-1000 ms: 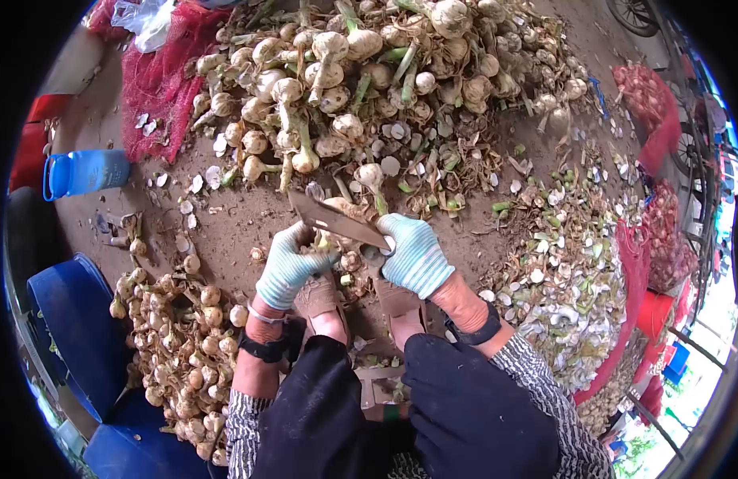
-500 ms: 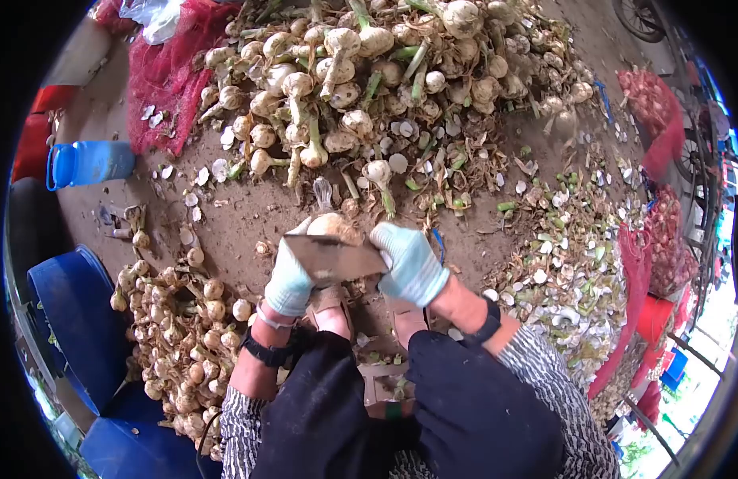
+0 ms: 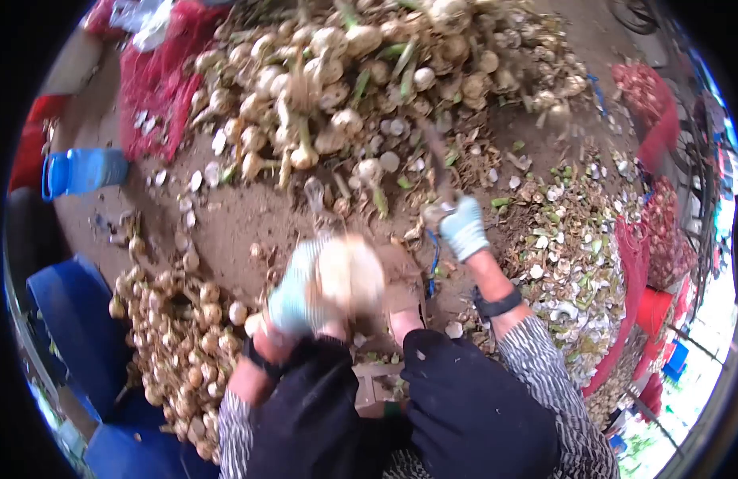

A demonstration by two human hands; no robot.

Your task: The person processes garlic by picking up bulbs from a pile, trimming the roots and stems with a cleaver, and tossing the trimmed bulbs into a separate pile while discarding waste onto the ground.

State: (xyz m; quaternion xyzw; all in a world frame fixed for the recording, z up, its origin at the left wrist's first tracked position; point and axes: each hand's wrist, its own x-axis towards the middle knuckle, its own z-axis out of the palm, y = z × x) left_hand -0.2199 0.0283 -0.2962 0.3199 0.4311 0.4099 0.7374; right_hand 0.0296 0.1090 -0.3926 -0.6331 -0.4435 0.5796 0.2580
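Note:
My left hand [image 3: 295, 295], in a pale blue-white glove, is closed around a large pale onion [image 3: 351, 271] above my feet; both are smeared by motion. The onion's right face looks white and flat. My right hand [image 3: 464, 227], gloved too, grips a broad-bladed knife [image 3: 436, 156] out to the right. Its blade points away from me, blurred, apart from the onion. Beyond the knife lies a big heap of onions [image 3: 329, 72] with stalks, some green.
A second onion heap [image 3: 177, 351] lies at my left, beside blue tubs [image 3: 73, 319]. Peelings and white cut discs [image 3: 560, 263] cover the ground at right. Red mesh bags [image 3: 157, 96] lie at far left, with filled ones [image 3: 664, 231] at right. A blue jug [image 3: 85, 170] stands left.
The knife has left the onion: my right hand has swung it to the right and away, blade now pointing outward. My left hand has lowered slightly and turned the onion, showing a white face.

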